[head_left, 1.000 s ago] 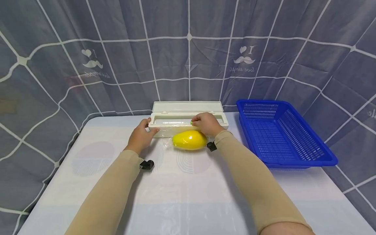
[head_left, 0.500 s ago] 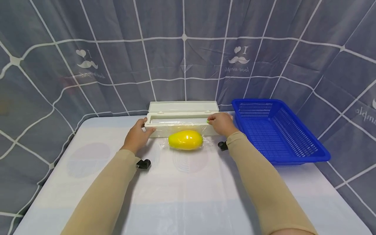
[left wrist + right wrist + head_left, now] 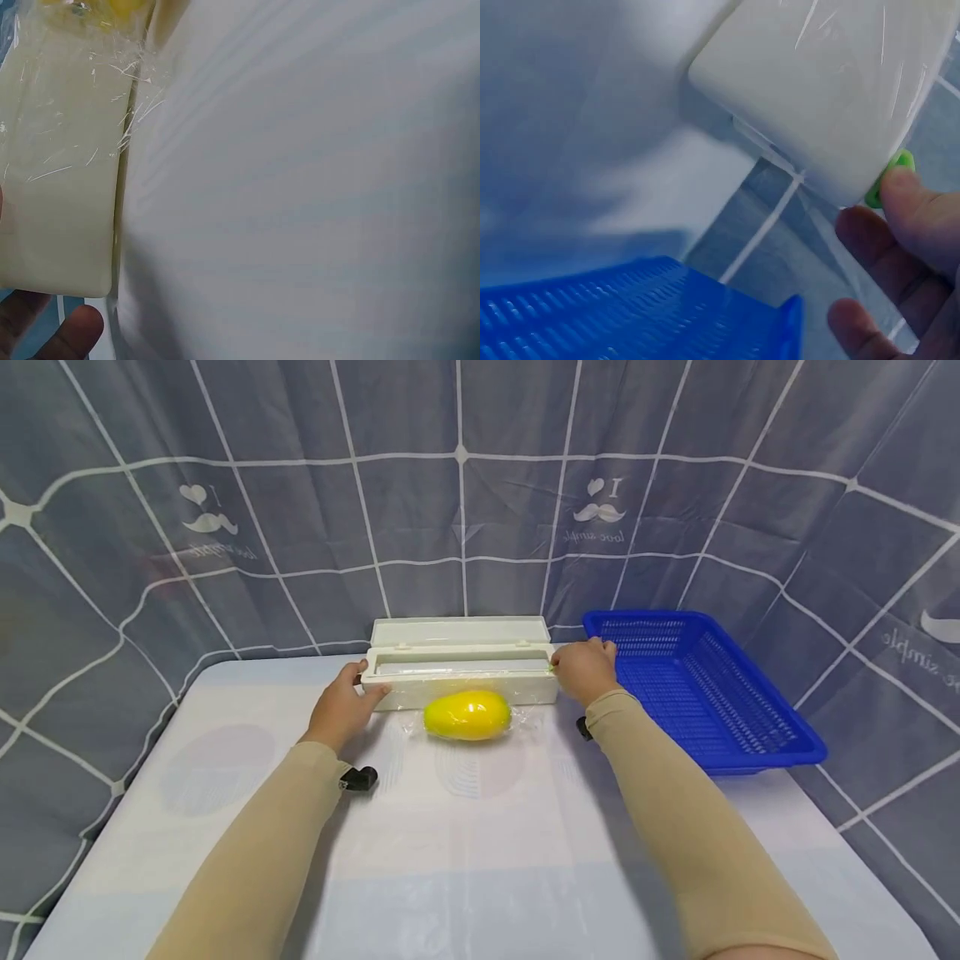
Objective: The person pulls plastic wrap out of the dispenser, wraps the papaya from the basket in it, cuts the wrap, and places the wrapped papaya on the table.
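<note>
A white cling film dispenser stands at the back of the table, its lid raised. The left hand grips its left end, thumb on the front face. At the right end, the right hand pinches a small green slide cutter between thumb and finger, clearest in the right wrist view. A yellow fruit, like a mango or papaya, lies against the dispenser's front under clear cling film. Crinkled film also covers part of the dispenser in the left wrist view.
A blue perforated plastic basket stands to the right, close beside the right hand and forearm. Behind the table hangs a grey curtain with white lines.
The right hand has slid the green cutter rightward along the dispenser's top, from past its middle to its right end. The left hand keeps its grip on the left end.
</note>
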The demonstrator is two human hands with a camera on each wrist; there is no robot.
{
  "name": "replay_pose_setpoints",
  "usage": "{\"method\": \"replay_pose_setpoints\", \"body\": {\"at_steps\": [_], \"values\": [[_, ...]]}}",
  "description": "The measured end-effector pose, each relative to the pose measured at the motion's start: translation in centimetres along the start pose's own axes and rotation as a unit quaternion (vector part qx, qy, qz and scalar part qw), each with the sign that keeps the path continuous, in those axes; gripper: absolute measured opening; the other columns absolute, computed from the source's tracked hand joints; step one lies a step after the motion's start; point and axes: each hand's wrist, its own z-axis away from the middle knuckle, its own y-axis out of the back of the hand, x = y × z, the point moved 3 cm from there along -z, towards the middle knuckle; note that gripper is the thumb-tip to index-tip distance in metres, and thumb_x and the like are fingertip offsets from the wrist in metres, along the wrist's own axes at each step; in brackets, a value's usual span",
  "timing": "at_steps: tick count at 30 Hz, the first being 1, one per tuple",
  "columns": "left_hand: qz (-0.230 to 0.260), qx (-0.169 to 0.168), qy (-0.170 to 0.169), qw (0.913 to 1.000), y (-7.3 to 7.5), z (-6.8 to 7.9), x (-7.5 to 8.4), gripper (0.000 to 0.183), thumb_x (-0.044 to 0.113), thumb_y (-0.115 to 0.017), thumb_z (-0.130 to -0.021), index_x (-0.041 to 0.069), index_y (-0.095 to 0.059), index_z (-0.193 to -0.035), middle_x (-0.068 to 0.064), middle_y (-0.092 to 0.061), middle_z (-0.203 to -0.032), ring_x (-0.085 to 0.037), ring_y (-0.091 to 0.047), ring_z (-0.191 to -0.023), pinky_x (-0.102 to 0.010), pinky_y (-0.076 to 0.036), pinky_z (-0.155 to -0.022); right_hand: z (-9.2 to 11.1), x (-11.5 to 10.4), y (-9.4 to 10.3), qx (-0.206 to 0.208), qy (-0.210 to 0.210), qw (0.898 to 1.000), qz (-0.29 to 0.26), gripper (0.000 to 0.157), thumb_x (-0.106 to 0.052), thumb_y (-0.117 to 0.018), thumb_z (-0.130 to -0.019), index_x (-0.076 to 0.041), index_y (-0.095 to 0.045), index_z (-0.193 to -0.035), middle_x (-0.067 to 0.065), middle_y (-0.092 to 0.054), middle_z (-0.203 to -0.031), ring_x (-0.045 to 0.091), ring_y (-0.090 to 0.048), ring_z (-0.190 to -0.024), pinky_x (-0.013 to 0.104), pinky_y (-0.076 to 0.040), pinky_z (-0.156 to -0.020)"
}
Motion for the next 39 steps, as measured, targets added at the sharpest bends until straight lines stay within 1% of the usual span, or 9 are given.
{"method": "replay_pose_setpoints", "body": {"at_steps": [4, 11, 16, 22, 27, 30, 34, 37, 39], "values": [[-0.008, -0.005, 0.003, 0.9999, -0.1, 0.1, 0.1, 0.076, 0.052, -0.057, -0.105, 0.015, -0.03, -0.165, -0.017, -0.044, -0.164, -0.046, -0.04, -0.151, -0.063, -0.033, -0.121, 0.1, 0.0, 0.2, -0.003, 0.011, 1.0, 0.023, 0.033, -0.008, -0.055, -0.1, -0.018, -0.079, -0.12, 0.011, -0.079, -0.115, 0.045, -0.059, -0.112, 0.058, -0.036, -0.097], [-0.041, -0.02, -0.007, 0.9989, -0.1, 0.1, 0.5, 0.077, 0.053, -0.054, -0.106, 0.012, -0.026, -0.166, -0.018, -0.043, -0.165, -0.047, -0.043, -0.149, -0.063, -0.036, -0.119, 0.1, 0.5, 0.2, -0.008, 0.007, 1.0, 0.012, 0.03, -0.011, -0.057, -0.1, -0.016, -0.079, -0.12, 0.013, -0.077, -0.12, 0.048, -0.062, -0.115, 0.063, -0.037, -0.102], [-0.07, -0.024, -0.017, 0.9971, 0.4, 0.2, 1.0, 0.079, 0.051, -0.054, -0.107, 0.009, -0.024, -0.167, -0.019, -0.039, -0.167, -0.047, -0.043, -0.148, -0.063, -0.036, -0.12, 0.1, -0.1, 0.2, -0.009, 0.008, 1.0, 0.011, 0.03, -0.012, -0.057, -0.101, -0.015, -0.077, -0.123, 0.014, -0.076, -0.123, 0.046, -0.063, -0.115, 0.062, -0.038, -0.103], [-0.094, -0.017, -0.031, 0.9949, 0.9, 0.2, 1.7, 0.08, 0.05, -0.055, -0.107, 0.007, -0.025, -0.167, -0.023, -0.037, -0.167, -0.046, -0.038, -0.152, -0.063, -0.033, -0.123, 0.1, -2.2, -0.1, -0.043, 0.076, 0.996, -0.026, 0.035, -0.029, -0.065, -0.104, -0.015, -0.071, -0.136, 0.012, -0.071, -0.138, 0.045, -0.058, -0.132, 0.061, -0.034, -0.113], [-0.101, 0.01, -0.044, 0.9939, 0.9, 0.3, 2.2, 0.076, 0.048, -0.059, -0.105, 0.01, -0.031, -0.165, -0.025, -0.038, -0.164, -0.048, -0.044, -0.147, -0.064, -0.037, -0.119, 0.1, -2.8, -0.4, -0.029, 0.103, 0.994, -0.007, 0.024, -0.027, -0.067, -0.104, -0.017, -0.079, -0.123, 0.008, -0.079, -0.12, 0.04, -0.064, -0.122, 0.058, -0.039, -0.11], [-0.101, 0.041, -0.073, 0.9913, 0.8, 0.4, 2.5, 0.064, 0.042, -0.064, -0.104, 0.013, -0.047, -0.158, -0.023, -0.044, -0.159, -0.049, -0.049, -0.141, -0.063, -0.041, -0.116, 0.0, -2.8, -0.6, -0.003, 0.115, 0.993, 0.006, 0.018, -0.022, -0.068, -0.103, -0.017, -0.082, -0.113, 0.006, -0.081, -0.11, 0.037, -0.069, -0.112, 0.057, -0.045, -0.105], [-0.103, 0.082, -0.121, 0.9839, 0.6, 0.6, 2.8, 0.034, 0.031, -0.068, -0.103, 0.015, -0.072, -0.133, -0.018, -0.056, -0.148, -0.047, -0.053, -0.132, -0.058, -0.042, -0.112, -0.3, -2.8, -0.9, 0.019, 0.127, 0.992, 0.009, 0.015, -0.019, -0.07, -0.101, -0.016, -0.083, -0.108, 0.006, -0.082, -0.107, 0.036, -0.072, -0.107, 0.055, -0.049, -0.102], [-0.093, 0.102, -0.14, 0.9806, 0.6, 0.7, 2.9, 0.021, 0.025, -0.069, -0.102, 0.014, -0.08, -0.116, -0.016, -0.061, -0.139, -0.044, -0.054, -0.126, -0.056, -0.041, -0.11, -0.5, -2.9, -1.0, 0.023, 0.131, 0.991, 0.007, 0.015, -0.017, -0.07, -0.1, -0.015, -0.083, -0.105, 0.006, -0.081, -0.106, 0.035, -0.072, -0.106, 0.054, -0.049, -0.103], [-0.083, 0.105, -0.143, 0.9805, 0.7, 0.8, 2.8, 0.019, 0.023, -0.069, -0.103, 0.012, -0.081, -0.111, -0.015, -0.063, -0.133, -0.042, -0.055, -0.123, -0.055, -0.041, -0.108, -0.5, -3.0, -1.0, 0.024, 0.134, 0.991, 0.005, 0.015, -0.016, -0.069, -0.1, -0.014, -0.083, -0.104, 0.007, -0.081, -0.105, 0.034, -0.072, -0.105, 0.054, -0.049, -0.103]]}}
